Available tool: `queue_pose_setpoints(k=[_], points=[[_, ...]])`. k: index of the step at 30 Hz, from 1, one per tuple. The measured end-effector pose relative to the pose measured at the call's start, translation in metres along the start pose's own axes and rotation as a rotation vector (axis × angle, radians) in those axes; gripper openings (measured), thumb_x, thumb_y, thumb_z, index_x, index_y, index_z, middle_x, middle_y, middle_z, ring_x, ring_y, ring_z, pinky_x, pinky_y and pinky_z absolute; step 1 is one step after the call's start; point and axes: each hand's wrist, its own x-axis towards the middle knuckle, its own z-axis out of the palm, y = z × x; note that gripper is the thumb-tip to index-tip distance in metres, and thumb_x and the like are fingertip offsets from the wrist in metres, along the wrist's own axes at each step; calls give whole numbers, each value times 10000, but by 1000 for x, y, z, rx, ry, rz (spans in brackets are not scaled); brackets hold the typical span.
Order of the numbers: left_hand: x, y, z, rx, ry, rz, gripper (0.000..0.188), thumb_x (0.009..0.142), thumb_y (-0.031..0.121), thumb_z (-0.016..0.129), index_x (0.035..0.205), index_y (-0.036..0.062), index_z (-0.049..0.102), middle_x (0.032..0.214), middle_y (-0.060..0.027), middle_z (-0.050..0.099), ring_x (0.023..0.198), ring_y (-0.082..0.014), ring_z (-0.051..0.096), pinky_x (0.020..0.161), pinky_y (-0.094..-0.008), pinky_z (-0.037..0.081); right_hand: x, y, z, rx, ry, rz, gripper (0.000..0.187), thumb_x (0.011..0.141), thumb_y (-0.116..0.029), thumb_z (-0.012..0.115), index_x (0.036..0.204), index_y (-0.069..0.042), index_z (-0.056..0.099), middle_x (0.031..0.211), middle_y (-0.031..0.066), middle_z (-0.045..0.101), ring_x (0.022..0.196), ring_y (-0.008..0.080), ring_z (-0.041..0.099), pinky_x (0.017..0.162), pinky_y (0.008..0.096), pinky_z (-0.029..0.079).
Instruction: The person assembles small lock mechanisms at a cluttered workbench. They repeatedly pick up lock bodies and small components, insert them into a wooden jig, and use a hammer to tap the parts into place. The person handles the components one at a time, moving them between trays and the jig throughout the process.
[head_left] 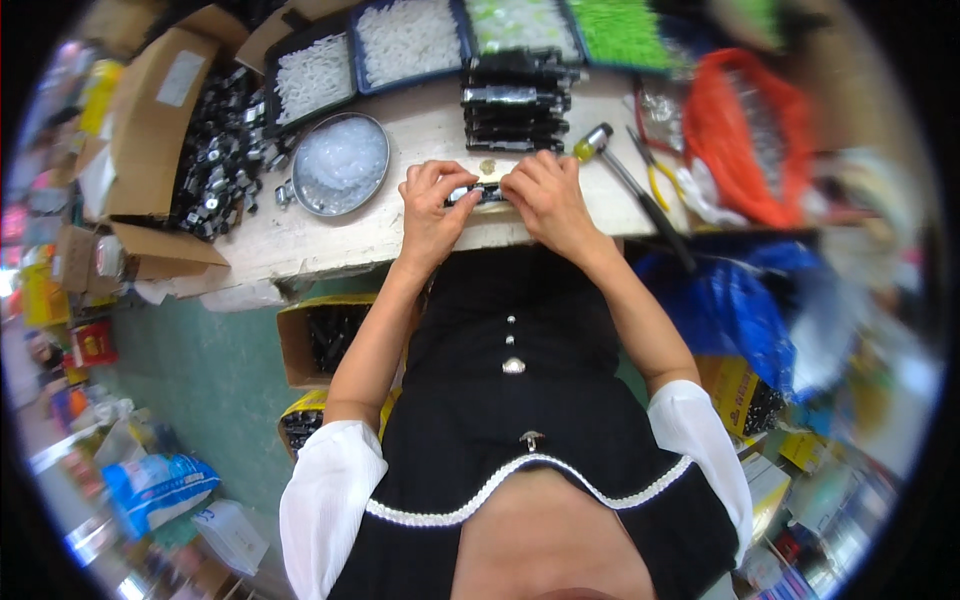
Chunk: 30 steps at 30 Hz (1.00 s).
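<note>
A small black part with a shiny metallic face [487,193] lies between my two hands, close to the near edge of the white worktable [330,238]. My left hand [437,205] pinches its left end with thumb and fingers. At the other end, the fingers of my right hand [548,203] are closed on the same part and hide that end. Just beyond my fingertips is a small yellowish piece [487,166], too small to name. Farther back rises a stack of similar long black parts [515,105].
A round metal dish [388,160] holds translucent pieces, beside a cardboard box [160,130] spilling black-and-silver parts [215,165]. Trays of white pieces [410,40] and green pieces [620,35] line the back. Rightward lie a hammer [640,190], yellow-handled pliers [660,180] and a red bag [705,130].
</note>
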Motion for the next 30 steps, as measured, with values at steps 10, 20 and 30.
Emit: queue_pose_setpoints(k=[10, 20, 30], points=[[-3, -7, 6, 57, -80, 3, 258, 637, 129, 716, 889, 97, 666, 965, -35, 559, 992, -228, 452, 831, -366, 297, 5, 3, 19, -58, -41, -33, 107, 743, -78, 585, 847, -97, 606, 863, 28, 551, 881, 218, 486, 761, 401, 296], [1, -6, 6, 71, -120, 4, 281, 628, 144, 715, 900, 99, 664, 939, -38, 540, 958, -226, 453, 821, -365, 294, 7, 2, 14, -14, -64, -63, 128, 740, -116, 619, 866, -99, 617, 885, 23, 571, 888, 213, 492, 752, 398, 298], [5, -3, 3, 96, -159, 0, 270, 637, 162, 714, 895, 96, 667, 936, -41, 546, 950, -227, 458, 822, -365, 290, 5, 8, 11, 95, -73, 12, 95, 749, -151, 638, 839, -128, 624, 856, 8, 549, 878, 208, 478, 739, 392, 286]])
